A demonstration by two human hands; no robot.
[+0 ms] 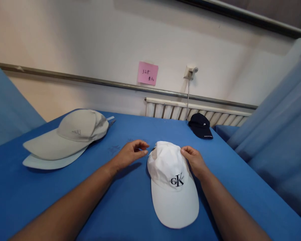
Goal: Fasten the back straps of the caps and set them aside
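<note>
The hands are working either side of a white cap: the right hand [194, 160] is pinching its back edge between thumb and fingers, while the left hand [131, 155] is hovering just beside the opposite edge, thumb and fingers parted and holding nothing. The white cap [165, 167] is lying crown up on a blue cover [125, 207], its brim [175, 211] pointing toward the wearer of the camera and its dark lettering [177, 180] facing up. Good handling here is likely calling for a light touch: the right hand steadying the edge without crushing the soft, creased crown, the left matching that grip at the same height, and both drawing the fabric evenly so that the brim is staying straight and the panels are not folding inward. Farther off at left, a grey cap [76, 125] is resting over a paler brim [57, 163]; at right, a navy cap [199, 125] is sitting near the far edge. Beyond them, a radiator [175, 108] is lining the wall below a metal rail [102, 81], with a pink note [147, 73] hanging above.
</note>
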